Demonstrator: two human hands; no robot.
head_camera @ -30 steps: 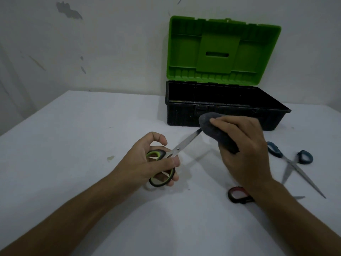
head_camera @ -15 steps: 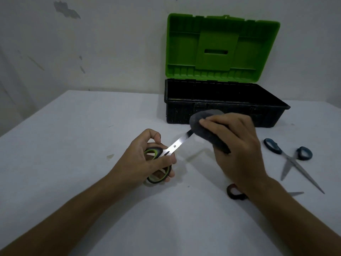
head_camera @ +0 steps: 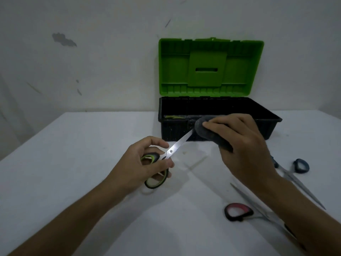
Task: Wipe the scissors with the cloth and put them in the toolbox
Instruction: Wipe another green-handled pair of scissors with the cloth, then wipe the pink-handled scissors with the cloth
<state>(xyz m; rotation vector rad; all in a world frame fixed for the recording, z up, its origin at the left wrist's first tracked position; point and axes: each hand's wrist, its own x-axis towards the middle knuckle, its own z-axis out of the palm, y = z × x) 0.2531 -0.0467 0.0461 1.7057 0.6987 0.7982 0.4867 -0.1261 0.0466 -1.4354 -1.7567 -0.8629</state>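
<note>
My left hand (head_camera: pixel 145 164) grips the green-and-black handles of a pair of scissors (head_camera: pixel 177 145), whose shut blades point up and right. My right hand (head_camera: pixel 239 143) holds a dark grey cloth (head_camera: pixel 208 132) folded over the blade tip, which is hidden inside it. Behind the hands stands the toolbox (head_camera: pixel 273 117), black with its green lid (head_camera: pixel 210 67) raised against the wall; something green lies inside at its left end.
On the white table (head_camera: pixel 73 163) to the right lie blue-handled scissors (head_camera: pixel 299 169), blades partly open. Red-and-black-handled scissors (head_camera: pixel 238 211) lie near the front right, partly under my right forearm. A white wall stands close behind the toolbox.
The cloth slid along the blade toward the handles, then back out to the tip. The camera tilted, so the whole scene sits lower in view.
</note>
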